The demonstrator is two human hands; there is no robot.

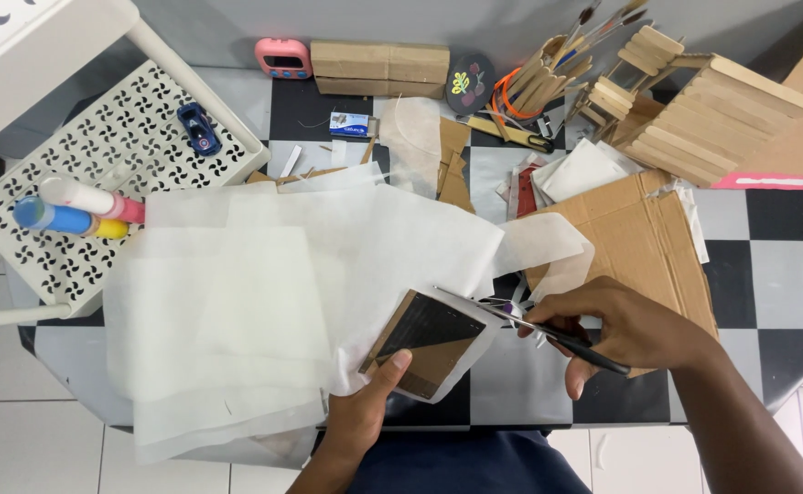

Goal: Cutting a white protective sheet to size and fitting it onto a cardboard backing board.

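Landmark = cardboard square (pixel 427 344), low centre of the checkered counter (pixel 776 274), just above the person's lap.

Far L of it: white perforated rack (pixel 99 155) w/ two paint tubes (pixel 76 209) lying on it and a small blue toy car (pixel 199 128).

L of and partly under the square: big loose sheets of translucent white paper (pixel 237 302), overlapping, hanging past the near counter edge.

At the square: left hand (pixel 365 412) comes up from below, thumb on its near face, other fingers hidden behind, so closed in a pinch on the square. Square is tilted, lifted off the counter, w/ a layer of the thin paper wrapped on it.

Just R of the square: scissors (pixel 534 327), blades partly open, tips at the square's upper R edge on the paper overhang. Right hand (pixel 635 327) has fingers curled through/around the handles, firmly closed on them.

R and behind: flat brown cardboard sheet (pixel 639 238). Far behind R: craft-stick house (pixel 694 110), cup of brushes (pixel 557 55). Behind centre: pink timer (pixel 283 57).

Step, as judged: trimming excess paper along the square's edge. Next cut prob needs blades kept flush to the edge, left hand keeping the paper taut and clear of the blades.
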